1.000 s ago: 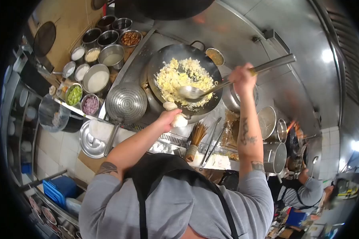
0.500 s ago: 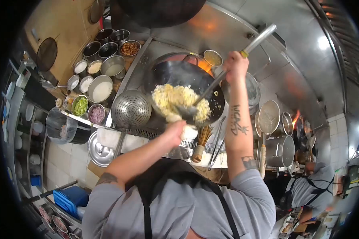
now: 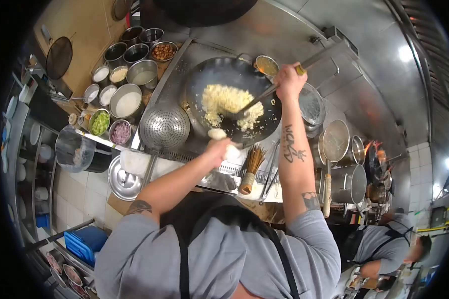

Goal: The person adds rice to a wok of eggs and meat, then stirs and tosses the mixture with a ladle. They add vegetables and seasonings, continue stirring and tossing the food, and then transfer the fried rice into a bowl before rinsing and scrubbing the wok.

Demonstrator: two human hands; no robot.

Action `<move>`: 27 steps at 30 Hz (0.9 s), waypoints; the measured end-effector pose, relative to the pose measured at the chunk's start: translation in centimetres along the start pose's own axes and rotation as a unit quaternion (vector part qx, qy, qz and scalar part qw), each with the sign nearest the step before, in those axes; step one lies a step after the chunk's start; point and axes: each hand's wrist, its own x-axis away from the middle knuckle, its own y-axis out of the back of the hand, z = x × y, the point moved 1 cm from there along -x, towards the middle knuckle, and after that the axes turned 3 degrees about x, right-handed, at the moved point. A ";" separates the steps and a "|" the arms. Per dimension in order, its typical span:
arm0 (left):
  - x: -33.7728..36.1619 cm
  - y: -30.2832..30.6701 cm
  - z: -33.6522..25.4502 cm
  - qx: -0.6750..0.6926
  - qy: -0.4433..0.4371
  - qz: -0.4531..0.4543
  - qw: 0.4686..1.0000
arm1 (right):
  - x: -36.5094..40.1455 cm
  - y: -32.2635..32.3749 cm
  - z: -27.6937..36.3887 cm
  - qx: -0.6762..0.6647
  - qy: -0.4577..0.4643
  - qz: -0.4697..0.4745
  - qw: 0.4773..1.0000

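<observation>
A large black wok point(image 3: 204, 74) sits on the stove, with yellow-white rice-like food point(image 3: 224, 99) heaped in its middle. My left hand point(image 3: 218, 151) is closed around a whitish cloth point(image 3: 232, 152) at the wok's near edge; the handle beneath is hidden. My right hand point(image 3: 290, 80) grips the long handle of a metal ladle point(image 3: 257, 99) above the wok's right rim. The ladle's head rests in the food. Scattered grains lie on the wok's right side.
Left are a perforated strainer point(image 3: 164, 127) and metal containers, one with green pieces point(image 3: 100, 123). A bamboo brush point(image 3: 252, 169) stands in front. Right are a mesh skimmer point(image 3: 335, 141), a pot point(image 3: 351, 184) and flames point(image 3: 374, 149). A co-worker point(image 3: 389, 244) is at lower right.
The ladle and my right hand have shifted slightly left. The food has gathered toward the wok's middle, and the wok sits flatter. The flame behind the wok no longer shows.
</observation>
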 end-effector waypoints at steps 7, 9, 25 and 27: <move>6.7 2.7 5.7 -0.069 -0.096 -0.043 0.992 | -1.7 -0.4 8.8 -0.021 -0.013 0.092 0.995; 2.9 -0.1 2.4 -0.015 -0.076 -0.101 0.992 | -0.8 -1.8 7.1 0.023 -0.028 0.051 0.998; -5.0 0.9 -1.9 -0.012 -0.157 -0.064 0.985 | 1.2 -4.1 9.3 -0.014 0.201 0.162 0.966; -6.2 1.7 -2.4 0.001 -0.141 -0.041 0.989 | 2.1 -3.5 1.8 -0.042 0.184 0.104 0.977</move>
